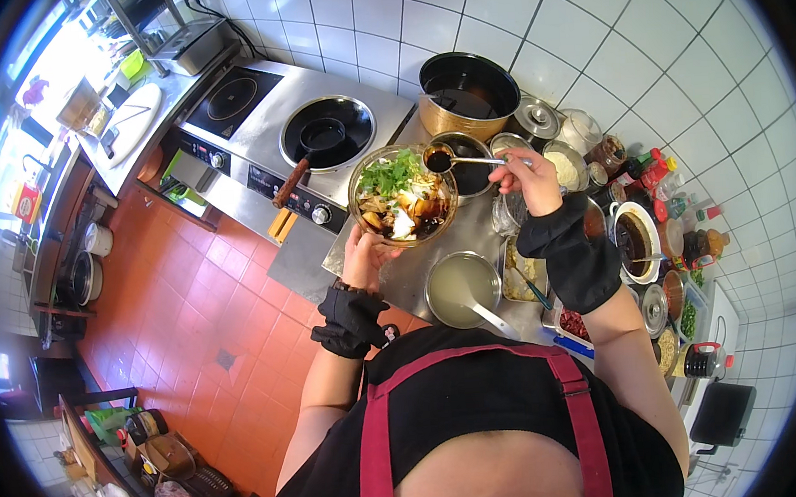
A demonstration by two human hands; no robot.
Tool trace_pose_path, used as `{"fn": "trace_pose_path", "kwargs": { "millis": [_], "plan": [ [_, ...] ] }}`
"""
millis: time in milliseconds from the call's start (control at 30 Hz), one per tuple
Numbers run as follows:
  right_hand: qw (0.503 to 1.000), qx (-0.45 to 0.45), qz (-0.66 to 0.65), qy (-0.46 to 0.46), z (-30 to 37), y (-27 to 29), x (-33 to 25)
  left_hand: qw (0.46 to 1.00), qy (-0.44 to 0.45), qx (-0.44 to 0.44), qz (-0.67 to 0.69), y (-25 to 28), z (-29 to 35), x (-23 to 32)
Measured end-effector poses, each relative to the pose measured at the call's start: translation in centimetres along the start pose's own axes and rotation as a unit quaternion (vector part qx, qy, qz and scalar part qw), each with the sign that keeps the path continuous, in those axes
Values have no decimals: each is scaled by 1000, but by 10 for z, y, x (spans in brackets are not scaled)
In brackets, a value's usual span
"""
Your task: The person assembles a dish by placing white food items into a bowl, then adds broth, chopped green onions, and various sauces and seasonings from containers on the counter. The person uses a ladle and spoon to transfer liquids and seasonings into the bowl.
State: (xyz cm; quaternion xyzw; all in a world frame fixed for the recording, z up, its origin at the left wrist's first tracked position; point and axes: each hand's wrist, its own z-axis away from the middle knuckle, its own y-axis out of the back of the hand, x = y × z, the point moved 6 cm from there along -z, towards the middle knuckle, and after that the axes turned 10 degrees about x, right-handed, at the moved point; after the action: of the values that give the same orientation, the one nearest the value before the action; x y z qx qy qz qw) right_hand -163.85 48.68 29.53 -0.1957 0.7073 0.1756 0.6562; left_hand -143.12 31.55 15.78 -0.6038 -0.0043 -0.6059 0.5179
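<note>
My left hand (pixel 371 257) grips the near left side of a clear glass bowl (pixel 455 205), tilted a little. In it lie chopped green herbs (pixel 397 169), pale shreds, a white heap and brown pieces wet with dark sauce. My right hand (pixel 529 181) is closed round the handle of a small metal ladle (pixel 479 161). Dark liquid fills the ladle's cup, which hangs at the bowl's right rim. Just beyond it stands a metal pot (pixel 474 139) of dark liquid, partly hidden by the ladle.
Behind stands a large black-rimmed pot (pixel 431 116). A wok (pixel 353 112) sits in the cooker at left. Nearer me are a basin (pixel 433 305) of cloudy liquid with a white ladle (pixel 481 309), and a tray (pixel 510 292). Jars, sauce bottles (pixel 656 173) and a white pot (pixel 626 273) crowd the right.
</note>
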Motion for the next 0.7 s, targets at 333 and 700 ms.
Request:
{"fn": "trace_pose_path", "kwargs": {
  "millis": [333,700],
  "plan": [
    [999,29,-17,-25,-13,0,6,1000,12,-7,0,-4,8,-2],
    [991,98,-62,-72,-26,36,42,999,17,38,-5,10,13,-3]
  ]
}}
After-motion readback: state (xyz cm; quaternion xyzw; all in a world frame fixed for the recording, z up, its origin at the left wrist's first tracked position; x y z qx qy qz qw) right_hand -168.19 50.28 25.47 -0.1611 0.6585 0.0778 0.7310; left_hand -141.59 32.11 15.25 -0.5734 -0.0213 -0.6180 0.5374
